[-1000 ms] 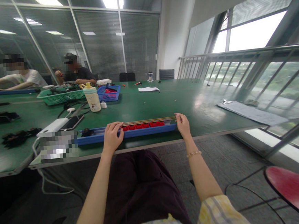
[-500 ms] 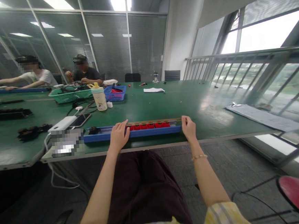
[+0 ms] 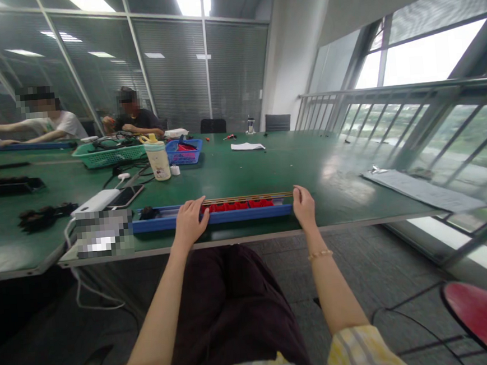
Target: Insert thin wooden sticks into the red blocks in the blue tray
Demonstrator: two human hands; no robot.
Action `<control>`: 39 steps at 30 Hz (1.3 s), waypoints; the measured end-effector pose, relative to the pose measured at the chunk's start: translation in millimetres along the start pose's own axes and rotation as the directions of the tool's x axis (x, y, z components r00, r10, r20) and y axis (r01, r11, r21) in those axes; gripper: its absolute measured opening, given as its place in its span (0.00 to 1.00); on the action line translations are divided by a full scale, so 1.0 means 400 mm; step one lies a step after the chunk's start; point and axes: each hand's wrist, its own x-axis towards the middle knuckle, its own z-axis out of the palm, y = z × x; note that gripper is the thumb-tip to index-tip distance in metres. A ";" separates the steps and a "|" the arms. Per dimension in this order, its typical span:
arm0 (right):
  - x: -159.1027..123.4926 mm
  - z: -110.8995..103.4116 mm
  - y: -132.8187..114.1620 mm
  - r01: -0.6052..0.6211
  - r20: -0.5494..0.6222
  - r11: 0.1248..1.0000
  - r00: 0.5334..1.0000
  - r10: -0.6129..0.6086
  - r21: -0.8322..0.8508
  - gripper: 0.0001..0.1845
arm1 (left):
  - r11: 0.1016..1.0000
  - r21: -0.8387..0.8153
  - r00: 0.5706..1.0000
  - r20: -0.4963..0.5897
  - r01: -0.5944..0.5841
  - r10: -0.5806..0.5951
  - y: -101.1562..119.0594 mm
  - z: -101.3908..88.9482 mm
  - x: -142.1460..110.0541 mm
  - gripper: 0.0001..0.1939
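A long blue trough (image 3: 246, 214) lies along the near edge of the green table, with a row of red parts (image 3: 237, 206) inside it. Thin copper-coloured strips (image 3: 248, 198) run lengthwise along its far side. My left hand (image 3: 190, 220) is laid across the left half of the trough, gripping over it, with the fingertips at the strips' left end. At the trough's right end, my right hand (image 3: 304, 204) is closed in a pinch around the other end of the strips. A dark clump (image 3: 148, 213) sits in the trough's left end.
Left of the trough are a blurred-out device, a white power bank (image 3: 97, 202) and a phone (image 3: 126, 197) with cables. Beyond stand a bottle (image 3: 157, 160), a green basket (image 3: 108, 155) and a blue basket (image 3: 185, 152). A clipboard (image 3: 421, 188) lies right. Two people work across the table.
The view has shifted slightly, moving everything a little to the left. Both hands keep their places on the trough and strips, with the right hand raised very slightly.
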 end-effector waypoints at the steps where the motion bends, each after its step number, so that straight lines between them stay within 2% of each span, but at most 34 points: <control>1: 0.001 0.001 0.000 0.035 0.023 0.999 0.999 -0.035 0.004 0.31 | 1.000 -0.004 1.000 -0.003 0.000 0.000 0.000 0.000 0.000 0.23; 5: 0.001 0.003 -0.003 0.088 0.082 0.996 0.993 -0.088 -0.001 0.30 | 1.000 -0.016 1.000 -0.008 -0.004 0.004 0.001 -0.002 0.000 0.22; 11: -0.001 -0.001 -0.013 0.101 0.094 0.995 0.990 -0.103 0.026 0.28 | 1.000 -0.018 0.999 -0.042 -0.008 0.007 -0.004 0.003 -0.001 0.22; 18: -0.001 -0.005 -0.015 -0.011 0.023 0.998 1.000 0.009 0.067 0.28 | 0.999 -0.049 0.998 -0.057 -0.009 0.006 -0.006 0.003 0.001 0.20; 22: 0.001 -0.009 0.003 -0.141 -0.043 0.983 0.988 0.147 0.119 0.26 | 0.997 -0.070 0.997 -0.076 -0.020 0.014 -0.006 0.000 0.002 0.20; 26: 0.002 -0.012 0.012 -0.257 0.047 0.923 0.966 0.255 0.288 0.22 | 0.997 -0.083 0.997 -0.080 -0.013 0.006 -0.005 -0.003 0.004 0.18; 30: 0.004 -0.013 0.005 -0.266 0.141 0.880 0.963 0.228 0.393 0.21 | 0.997 -0.081 0.996 -0.086 -0.001 -0.006 -0.005 -0.004 0.004 0.17; 39: 0.007 -0.014 -0.002 -0.303 0.157 0.835 0.953 0.259 0.459 0.21 | 0.994 -0.105 0.995 -0.097 -0.008 -0.002 -0.001 -0.007 0.003 0.16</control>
